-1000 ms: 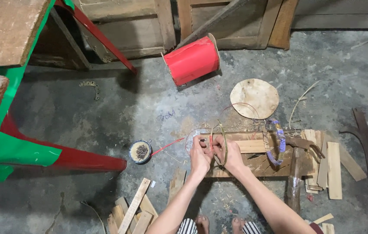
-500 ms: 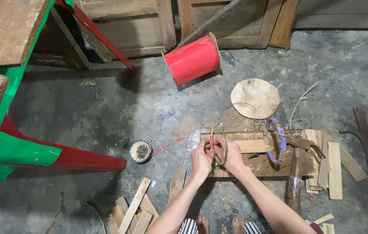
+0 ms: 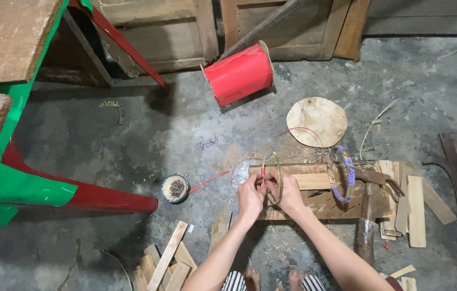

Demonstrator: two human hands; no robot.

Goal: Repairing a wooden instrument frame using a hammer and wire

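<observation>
While a thin bamboo hoop (image 3: pixel 272 177) is pinched upright over the wooden block (image 3: pixel 314 199) by the left hand (image 3: pixel 251 196) and right hand (image 3: pixel 288 193), red strip (image 3: pixel 263 173) is pressed against it. Only a short stretch appears wrapped; most is left bare.

One red spool (image 3: pixel 239 74), one round disc (image 3: pixel 316 121)

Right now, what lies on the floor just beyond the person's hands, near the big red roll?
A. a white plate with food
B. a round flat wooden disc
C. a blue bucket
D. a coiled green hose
B: a pale round wooden disc lies flat on the concrete, right of the red roll.
</observation>
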